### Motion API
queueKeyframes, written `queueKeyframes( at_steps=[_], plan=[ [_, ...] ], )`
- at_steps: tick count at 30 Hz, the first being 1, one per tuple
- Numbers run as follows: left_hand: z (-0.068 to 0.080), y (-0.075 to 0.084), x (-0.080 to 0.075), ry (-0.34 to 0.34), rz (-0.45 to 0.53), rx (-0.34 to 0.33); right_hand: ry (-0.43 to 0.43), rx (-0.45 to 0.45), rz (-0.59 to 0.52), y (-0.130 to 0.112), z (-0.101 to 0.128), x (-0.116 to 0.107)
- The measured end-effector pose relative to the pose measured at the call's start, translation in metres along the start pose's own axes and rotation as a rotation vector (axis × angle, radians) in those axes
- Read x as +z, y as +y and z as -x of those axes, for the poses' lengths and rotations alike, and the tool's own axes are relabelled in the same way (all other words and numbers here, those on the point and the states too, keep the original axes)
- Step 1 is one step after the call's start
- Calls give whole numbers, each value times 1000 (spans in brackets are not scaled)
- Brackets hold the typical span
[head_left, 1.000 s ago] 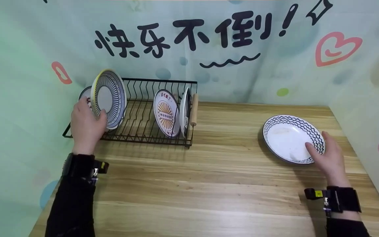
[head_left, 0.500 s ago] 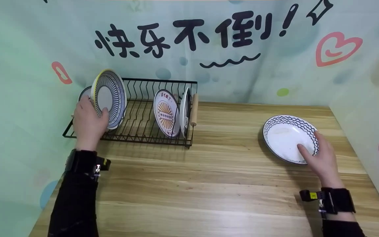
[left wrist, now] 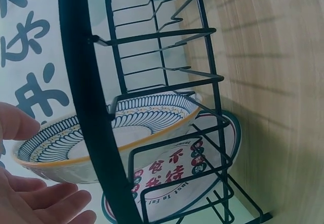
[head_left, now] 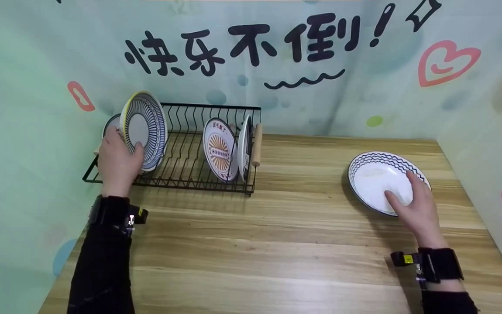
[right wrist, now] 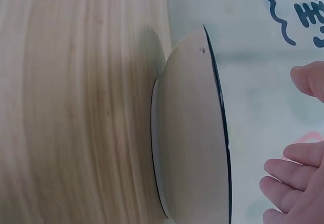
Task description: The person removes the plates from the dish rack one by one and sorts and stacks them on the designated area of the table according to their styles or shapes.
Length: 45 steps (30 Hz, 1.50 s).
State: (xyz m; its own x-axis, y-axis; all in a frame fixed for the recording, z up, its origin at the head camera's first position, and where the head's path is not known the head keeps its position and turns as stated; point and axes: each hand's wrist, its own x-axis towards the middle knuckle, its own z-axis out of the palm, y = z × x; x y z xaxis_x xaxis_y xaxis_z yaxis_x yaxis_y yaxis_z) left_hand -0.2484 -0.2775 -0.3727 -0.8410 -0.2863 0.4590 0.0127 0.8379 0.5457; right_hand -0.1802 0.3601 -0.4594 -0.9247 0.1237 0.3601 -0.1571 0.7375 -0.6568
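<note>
Cloth (head_left: pixel 294 104) closes off the back and sides of the table (head_left: pixel 277 244), so the roomiest spot for moving is the wood between the rack (head_left: pixel 211 106) and the wavy bowl (head_left: pixel 375 179). Rack sits close to the left cloth, so elbow room's tight there; its wires seem to be what props the dishes on edge. Wavy bowl rests on its foot at right, rim up, probably steady. Striped bowl (head_left: pixel 142 131) leans in the rack's left end, with a plate (left wrist: pixel 172 176) just past it; sun plate (head_left: pixel 219 150) stands near the handle (head_left: pixel 257 145). Hands are well apart: left hand (head_left: pixel 119 161) straddles the striped bowl's rim, fingers loose, can't tell about contact; right hand (head_left: pixel 417 209) hovers over the wavy bowl, fingers spread, gripping nothing.
</note>
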Motion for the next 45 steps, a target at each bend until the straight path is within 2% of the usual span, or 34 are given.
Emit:
queueKeyframes(
  at_steps=[4,13,23,28,38,45],
  plan=[
    [-2,-2,0,-19,-9,-22,2,-26,-2,-3,-1,2],
    [-8,-8,-3,-118,-48,-107,-1,-66,2,-7,0,8],
    [-11,-9,-3,-154,-55,-131,-26,-80,6,-14,1,15],
    [-11,-11,0,-157,-62,-139,-21,-91,-1,-18,2,19],
    [-12,-16,5,-145,-45,-120,11,-148,-29,-21,2,27],
    [-10,-16,8,-119,-72,-99,30,-200,-32,-21,2,30]
  ],
)
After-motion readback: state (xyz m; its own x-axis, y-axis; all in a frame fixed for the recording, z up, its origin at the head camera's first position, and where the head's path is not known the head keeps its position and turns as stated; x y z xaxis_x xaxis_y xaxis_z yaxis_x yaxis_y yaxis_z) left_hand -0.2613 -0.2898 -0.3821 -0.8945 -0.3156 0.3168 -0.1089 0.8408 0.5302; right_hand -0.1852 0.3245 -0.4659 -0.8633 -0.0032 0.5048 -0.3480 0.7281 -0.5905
